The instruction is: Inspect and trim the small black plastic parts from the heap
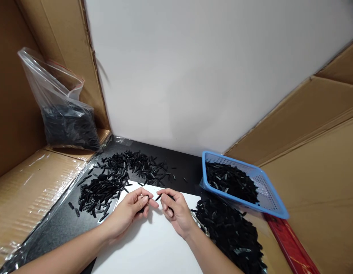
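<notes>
My left hand (133, 204) is closed above a white sheet (153, 243), thumb and forefinger pinched together. Dark slim pieces show at its fingertips and under its curled fingers. Just to the right, my right hand (175, 209) is closed too, with a slim black piece (158, 197) sticking out at its fingertips and more black in its curled fingers. The two hands' fingertips nearly meet. Loose black slim pieces (100, 192) lie heaped left of and behind the sheet. What exactly these pieces are, I cannot make out.
At right stands a blue perforated basket (272, 196) holding black pieces, with a larger black heap (230, 236) before it. A shiny metal item (201, 224) lies by my right wrist. A clear zip bag (69, 121) of black contents stands at left. Cardboard walls (316, 152) flank the black tabletop (182, 160).
</notes>
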Demonstrator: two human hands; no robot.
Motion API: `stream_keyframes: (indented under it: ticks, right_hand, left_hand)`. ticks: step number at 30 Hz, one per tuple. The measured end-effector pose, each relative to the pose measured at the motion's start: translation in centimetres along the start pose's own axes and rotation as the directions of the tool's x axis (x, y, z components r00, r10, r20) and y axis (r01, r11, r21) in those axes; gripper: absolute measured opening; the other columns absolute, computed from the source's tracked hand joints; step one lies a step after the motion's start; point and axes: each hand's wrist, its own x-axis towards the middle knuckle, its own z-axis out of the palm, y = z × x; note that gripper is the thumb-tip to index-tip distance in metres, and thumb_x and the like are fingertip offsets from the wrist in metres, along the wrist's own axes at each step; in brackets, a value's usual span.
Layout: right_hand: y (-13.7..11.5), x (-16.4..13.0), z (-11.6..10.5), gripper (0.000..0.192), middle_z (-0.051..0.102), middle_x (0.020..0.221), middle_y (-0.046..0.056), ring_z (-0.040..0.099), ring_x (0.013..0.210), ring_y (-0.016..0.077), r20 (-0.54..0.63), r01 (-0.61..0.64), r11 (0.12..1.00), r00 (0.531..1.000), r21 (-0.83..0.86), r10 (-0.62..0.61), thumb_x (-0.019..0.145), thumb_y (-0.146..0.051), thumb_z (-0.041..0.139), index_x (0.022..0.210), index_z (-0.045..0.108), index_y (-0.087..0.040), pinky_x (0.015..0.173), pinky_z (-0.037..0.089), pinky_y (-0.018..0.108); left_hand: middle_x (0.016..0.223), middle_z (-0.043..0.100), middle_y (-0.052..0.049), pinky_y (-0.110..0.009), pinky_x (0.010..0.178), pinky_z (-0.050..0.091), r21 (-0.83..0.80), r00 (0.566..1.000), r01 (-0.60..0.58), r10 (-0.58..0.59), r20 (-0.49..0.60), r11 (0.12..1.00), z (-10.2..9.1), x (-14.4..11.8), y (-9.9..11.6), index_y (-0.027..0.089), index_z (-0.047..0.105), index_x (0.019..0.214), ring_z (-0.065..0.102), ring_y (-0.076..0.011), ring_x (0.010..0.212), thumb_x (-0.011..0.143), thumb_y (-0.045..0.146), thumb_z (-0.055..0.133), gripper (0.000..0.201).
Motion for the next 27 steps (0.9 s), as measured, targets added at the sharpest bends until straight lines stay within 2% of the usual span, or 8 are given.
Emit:
stream_keyframes:
  ticks: [6,12,16,20,27]
  right_hand:
    - [0.01,0.09,-0.19,0.029,0.052,0.047,-0.006,0.026,0.035,0.0013,0.02,0.006,1.0,1.0,0.026,-0.007,0.064,-0.035,0.085,0.076,0.069,-0.014,0.035,0.012,0.016]
    - [-0.02,0.06,-0.2,0.035,0.054,0.048,-0.006,0.028,0.035,0.001,0.016,-0.001,1.0,1.0,0.025,0.001,0.063,-0.037,0.086,0.068,0.058,-0.016,0.034,0.012,0.014]
    - [-0.04,0.08,-0.2,0.039,0.054,0.047,-0.007,0.027,0.035,0.0009,0.026,0.006,0.999,1.0,0.038,-0.007,0.064,-0.04,0.085,0.067,0.054,-0.017,0.034,0.014,0.013]
    - [0.03,0.17,-0.29,0.041,0.051,0.045,-0.008,0.026,0.036,0.0016,0.031,0.009,0.998,0.999,0.057,-0.011,0.063,-0.04,0.086,0.066,0.052,-0.018,0.034,0.013,0.013]
    - [-0.02,0.12,-0.43,0.039,0.052,0.049,-0.007,0.025,0.037,0.002,0.045,0.016,0.998,0.999,0.055,-0.019,0.065,-0.042,0.085,0.07,0.054,-0.018,0.035,0.011,0.014]
  left_hand:
    - [0.067,0.065,0.0,-0.021,0.056,0.032,0.007,1.0,0.012,-0.012,-0.027,1.0,-0.11,0.26,0.0,0.016,0.064,0.088,0.044,-0.0088,0.055,0.073,0.036,0.076,0.028]
    - [0.076,0.069,-0.002,-0.022,0.062,0.035,-0.053,0.998,0.064,-0.063,0.032,0.997,0.08,-0.04,-0.03,0.018,0.061,0.092,0.049,-0.0101,0.062,0.076,0.029,0.073,0.023]
    - [0.082,0.07,-0.004,-0.023,0.061,0.034,-0.092,0.995,0.073,-0.067,0.067,0.993,0.19,-0.17,-0.32,0.017,0.061,0.098,0.051,-0.0112,0.065,0.082,0.036,0.068,0.025]
    - [0.083,0.069,-0.003,-0.023,0.063,0.034,-0.086,0.995,0.075,-0.069,0.073,0.993,0.29,-0.15,-0.4,0.019,0.06,0.1,0.05,-0.0107,0.063,0.078,0.042,0.072,0.034]
    - [0.073,0.068,-0.001,-0.023,0.059,0.031,-0.028,0.996,0.058,-0.056,0.071,0.998,0.55,-0.13,-0.32,0.019,0.058,0.084,0.047,-0.0106,0.057,0.077,0.045,0.073,0.031]
